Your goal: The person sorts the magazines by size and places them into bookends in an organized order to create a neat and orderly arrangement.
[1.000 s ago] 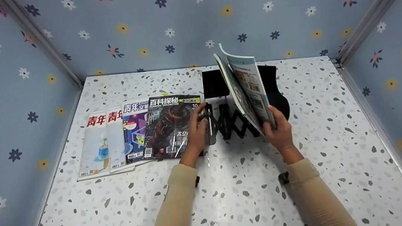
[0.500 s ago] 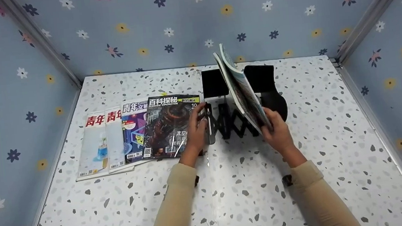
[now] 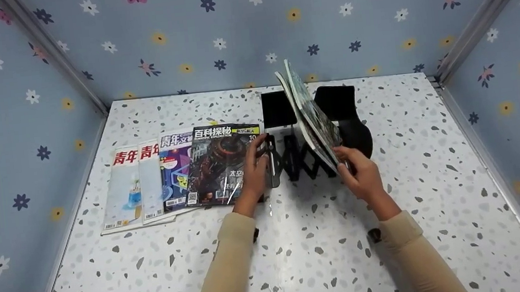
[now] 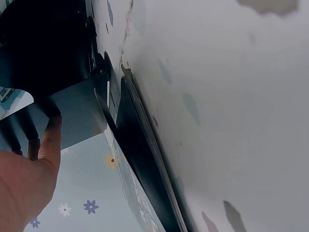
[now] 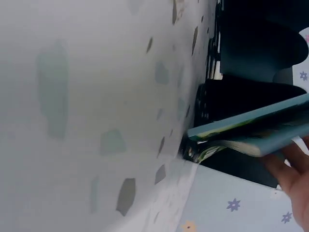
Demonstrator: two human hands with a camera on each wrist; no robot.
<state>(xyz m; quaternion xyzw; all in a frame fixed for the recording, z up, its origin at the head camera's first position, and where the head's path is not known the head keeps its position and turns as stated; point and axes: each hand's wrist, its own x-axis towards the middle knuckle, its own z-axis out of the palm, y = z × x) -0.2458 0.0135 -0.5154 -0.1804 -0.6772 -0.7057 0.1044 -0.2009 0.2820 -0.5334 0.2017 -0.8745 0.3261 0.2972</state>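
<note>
Since a second ago, the right-hand magazine (image 3: 317, 116) has swung toward the left-hand magazine (image 3: 298, 113), so its broad printed face now shows only as a narrow strip. The right hand (image 3: 361, 172) has shifted slightly toward the person, while the left hand (image 3: 255, 172) stays where it was.

Both magazines stand slanted within the black bookend (image 3: 336, 103), toward its right end, close together with a thin gap between them. The right hand pinches the right-hand magazine at its near lower edge, on the near side of the bookend. The left hand's fingers rest against the outer face of the bookend's left end plate, as the left wrist view shows. The two hands are apart, with the bookend's crossed bars between them.

To the left of the bookend, a fan of overlapping magazines lies flat on the speckled counter (image 3: 318, 255); the dark-covered magazine (image 3: 217, 169) is on top and nearest the bookend. Beyond the bookend rises a blue flowered wall (image 3: 248, 28).
</note>
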